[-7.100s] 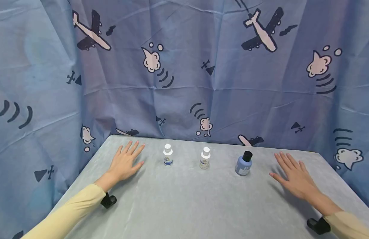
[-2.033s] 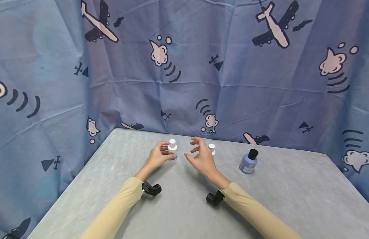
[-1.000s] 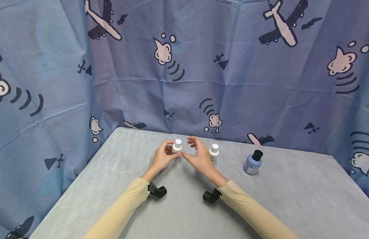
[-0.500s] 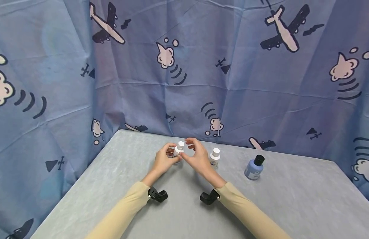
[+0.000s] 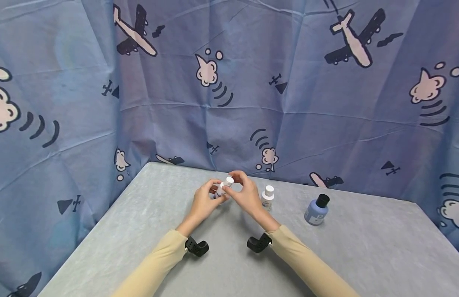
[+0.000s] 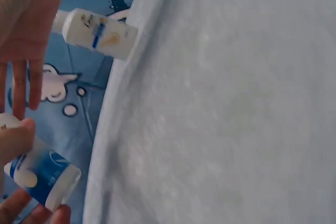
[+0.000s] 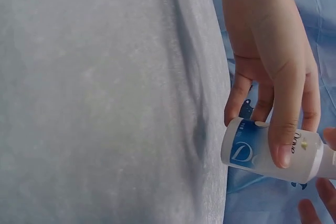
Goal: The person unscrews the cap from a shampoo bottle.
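A small white bottle [image 5: 220,190] with a white cap and blue-and-white label [image 7: 252,150] leans to the right between both hands. My left hand [image 5: 204,202] grips its body, the thumb across the label and the fingers behind. Around the bottle's top, my right hand [image 5: 248,198] has its thumb over the shoulder and its fingers beside the cap. The right fingers look fairly straight in the left wrist view. Just right of that hand stands a second white-capped bottle [image 5: 268,199], upright.
Farther right stands a blue bottle [image 5: 316,211] with a black cap. All of this is on a grey cloth-covered table [image 5: 229,264]. A blue patterned curtain [image 5: 199,136] hangs behind and at the left side.
Both hands left the table's sides and met at the left bottle, which the left hand took hold of. Lately the bottle has tipped rightward and the right thumb has come onto it.
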`<act>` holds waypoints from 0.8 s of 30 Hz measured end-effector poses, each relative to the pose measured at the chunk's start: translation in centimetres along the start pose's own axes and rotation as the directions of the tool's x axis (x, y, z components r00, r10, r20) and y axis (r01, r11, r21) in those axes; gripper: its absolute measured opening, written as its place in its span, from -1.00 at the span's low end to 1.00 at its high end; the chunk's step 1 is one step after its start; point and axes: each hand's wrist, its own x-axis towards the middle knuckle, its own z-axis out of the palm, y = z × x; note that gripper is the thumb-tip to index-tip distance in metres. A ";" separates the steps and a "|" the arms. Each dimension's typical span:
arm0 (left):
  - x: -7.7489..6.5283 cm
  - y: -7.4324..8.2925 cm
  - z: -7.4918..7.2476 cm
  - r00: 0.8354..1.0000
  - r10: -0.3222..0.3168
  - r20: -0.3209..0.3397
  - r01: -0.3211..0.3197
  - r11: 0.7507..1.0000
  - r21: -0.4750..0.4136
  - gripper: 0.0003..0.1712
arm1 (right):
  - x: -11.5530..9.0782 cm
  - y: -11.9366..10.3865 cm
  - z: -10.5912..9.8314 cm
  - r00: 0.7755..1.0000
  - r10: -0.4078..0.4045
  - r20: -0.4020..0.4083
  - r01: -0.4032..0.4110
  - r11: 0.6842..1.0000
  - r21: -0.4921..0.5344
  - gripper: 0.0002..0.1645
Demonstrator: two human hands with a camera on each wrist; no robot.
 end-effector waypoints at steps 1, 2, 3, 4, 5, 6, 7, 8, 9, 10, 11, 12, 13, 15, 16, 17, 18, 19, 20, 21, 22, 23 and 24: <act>0.0 0.2 0.0 1.000 0.010 -0.004 -0.010 1.000 0.020 -0.48 | 0.0 0.0 0.0 1.000 0.008 -0.003 -0.008 1.000 0.006 -0.51; -0.1 0.3 0.0 1.000 0.021 -0.007 -0.021 0.999 0.034 -0.48 | 0.1 -0.1 -0.1 1.000 0.020 -0.006 -0.020 1.000 0.014 -0.52; -0.1 0.5 0.0 1.000 0.024 -0.012 -0.023 0.999 0.042 -0.47 | 0.1 -0.1 -0.1 1.000 0.028 -0.009 -0.028 0.999 0.018 -0.53; -0.1 0.7 0.1 0.999 0.030 -0.016 -0.029 0.998 0.051 -0.47 | 0.2 -0.1 -0.2 0.999 0.032 -0.012 -0.032 0.999 0.025 -0.55; -0.1 0.8 0.1 0.999 0.035 -0.020 -0.034 0.998 0.058 -0.47 | 0.3 -0.1 -0.2 0.999 0.039 -0.014 -0.038 0.999 0.032 -0.55; -0.1 0.9 0.2 0.999 0.039 -0.023 -0.037 0.997 0.063 -0.48 | 0.4 -0.1 -0.2 0.999 0.043 -0.016 -0.043 0.998 0.037 -0.56; -0.1 0.9 0.3 0.999 0.042 -0.024 -0.040 0.997 0.067 -0.48 | 0.4 -0.1 -0.3 0.999 0.051 -0.016 -0.050 0.998 0.041 -0.57; -0.2 1.0 0.3 0.999 0.043 -0.025 -0.041 0.997 0.068 -0.48 | 0.5 -0.1 -0.3 0.998 0.059 -0.016 -0.058 0.997 0.046 -0.57; -0.2 1.0 0.4 0.999 0.043 -0.025 -0.042 0.997 0.069 -0.49 | 0.5 0.0 -0.4 0.998 0.065 -0.015 -0.064 0.997 0.049 -0.57; -0.2 1.1 0.5 0.999 0.043 -0.026 -0.041 0.997 0.069 -0.49 | 0.5 0.0 -0.4 0.997 0.073 -0.016 -0.072 0.996 0.053 -0.57; -0.3 1.1 0.5 0.999 0.042 -0.029 -0.040 0.997 0.072 -0.49 | 0.5 0.0 -0.5 0.996 0.084 -0.015 -0.083 0.995 0.060 -0.57; -0.3 1.1 0.6 0.999 0.039 -0.033 -0.036 0.997 0.075 -0.50 | 0.5 0.0 -0.5 0.995 0.095 -0.015 -0.094 0.993 0.065 -0.57; -0.3 1.2 0.6 0.999 0.036 -0.039 -0.033 0.996 0.080 -0.50 | 0.5 0.0 -0.5 0.994 0.107 -0.014 -0.106 0.992 0.068 -0.57; -0.4 1.3 0.6 0.998 0.032 -0.053 -0.028 0.996 0.088 -0.50 | 0.5 0.0 -0.5 0.991 0.130 -0.014 -0.128 0.989 0.071 -0.58; -0.4 1.3 0.6 0.998 0.031 -0.061 -0.025 0.995 0.092 -0.50 | 0.6 -0.1 -0.5 0.990 0.142 -0.015 -0.140 0.987 0.074 -0.59; -0.4 1.3 0.6 0.997 0.031 -0.067 -0.025 0.995 0.097 -0.50 | 0.6 -0.1 -0.5 0.988 0.152 -0.017 -0.150 0.986 0.076 -0.59; -0.4 1.4 0.6 0.997 0.034 -0.072 -0.027 0.995 0.101 -0.50 | 0.6 -0.2 -0.5 0.987 0.161 -0.021 -0.159 0.984 0.075 -0.61; -0.4 1.4 0.6 0.997 0.036 -0.075 -0.028 0.994 0.103 -0.50 | 0.7 -0.2 -0.6 0.986 0.166 -0.026 -0.164 0.984 0.073 -0.61; -0.4 1.4 0.6 0.996 0.039 -0.078 -0.030 0.994 0.104 -0.50 | 0.7 -0.3 -0.6 0.985 0.171 -0.032 -0.168 0.983 0.075 -0.62; -0.4 1.4 0.6 0.996 0.041 -0.079 -0.032 0.994 0.106 -0.51 | 0.7 -0.3 -0.6 0.984 0.175 -0.037 -0.172 0.982 0.080 -0.62; -0.4 1.4 0.6 0.996 0.044 -0.081 -0.035 0.993 0.110 -0.51 | 0.7 -0.4 -0.6 0.983 0.181 -0.039 -0.177 0.980 0.091 -0.63; -0.4 1.4 0.6 0.996 0.047 -0.081 -0.038 0.993 0.112 -0.51 | 0.7 -0.5 -0.6 0.981 0.188 -0.042 -0.183 0.978 0.101 -0.64; -0.4 1.4 0.6 0.995 0.052 -0.083 -0.042 0.992 0.117 -0.52 | 0.6 -0.5 -0.5 0.980 0.195 -0.044 -0.189 0.976 0.113 -0.64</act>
